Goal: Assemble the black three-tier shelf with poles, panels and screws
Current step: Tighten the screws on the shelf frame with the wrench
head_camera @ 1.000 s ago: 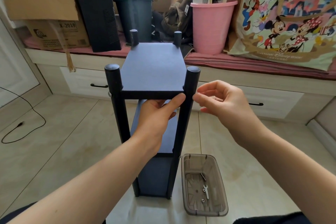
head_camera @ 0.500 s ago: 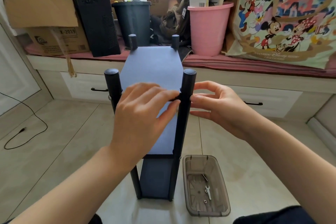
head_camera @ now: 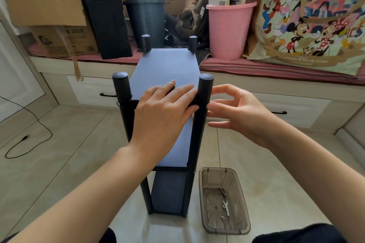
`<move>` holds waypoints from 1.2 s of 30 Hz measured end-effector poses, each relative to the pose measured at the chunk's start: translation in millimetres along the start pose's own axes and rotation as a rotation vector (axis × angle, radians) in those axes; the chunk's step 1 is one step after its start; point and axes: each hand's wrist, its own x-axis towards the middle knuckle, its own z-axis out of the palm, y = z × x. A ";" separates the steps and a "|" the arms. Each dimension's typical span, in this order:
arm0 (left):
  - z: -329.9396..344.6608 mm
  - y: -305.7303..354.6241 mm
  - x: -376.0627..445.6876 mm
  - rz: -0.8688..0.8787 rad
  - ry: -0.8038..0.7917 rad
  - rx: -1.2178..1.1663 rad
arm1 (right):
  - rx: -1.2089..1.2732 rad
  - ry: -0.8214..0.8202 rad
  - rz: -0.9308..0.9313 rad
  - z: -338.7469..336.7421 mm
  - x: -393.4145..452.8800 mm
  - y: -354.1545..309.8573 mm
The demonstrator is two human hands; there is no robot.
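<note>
The black three-tier shelf stands upright on the tiled floor, its top panel [head_camera: 164,69] set between four poles. My left hand [head_camera: 162,112] lies over the panel's front edge with its fingers flat on top, their tips next to the front right pole [head_camera: 204,92]. My right hand [head_camera: 241,112] is on the right side of that pole with loosely curved fingers. Its thumb tip touches the pole at the height of the panel joint. I see nothing held in it. The front left pole [head_camera: 121,89] is untouched.
A translucent brown tray [head_camera: 244,199] lies on the floor right of the shelf's foot, holding a small wrench [head_camera: 226,206] and a few nuts. Behind stands a window seat with drawers, cardboard boxes, a black computer tower [head_camera: 104,14], a dark bin and a pink bucket [head_camera: 229,29]. A cable [head_camera: 39,130] trails at left.
My left hand came from under the top panel's front edge up onto its top surface. My right hand stayed beside the front right pole, and its fingers opened slightly.
</note>
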 end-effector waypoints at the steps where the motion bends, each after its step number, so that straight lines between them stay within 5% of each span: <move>1: -0.2 0.1 0.0 -0.008 0.004 -0.015 | -0.012 0.024 -0.007 2.5 -0.6 0.7; 14: -3.5 9.2 3.0 -0.151 -0.081 -0.036 | 0.227 0.035 0.244 12.7 1.4 -7.5; 26: -1.1 17.3 2.7 -0.211 -0.100 -0.079 | 0.365 0.020 0.205 -1.1 9.1 12.2; 29: 0.6 19.1 2.1 -0.218 -0.069 -0.083 | 0.227 0.133 0.292 -9.8 14.9 39.8; 36: 8.3 19.7 0.3 -0.212 0.044 -0.117 | -0.092 0.092 0.597 -15.2 24.6 109.6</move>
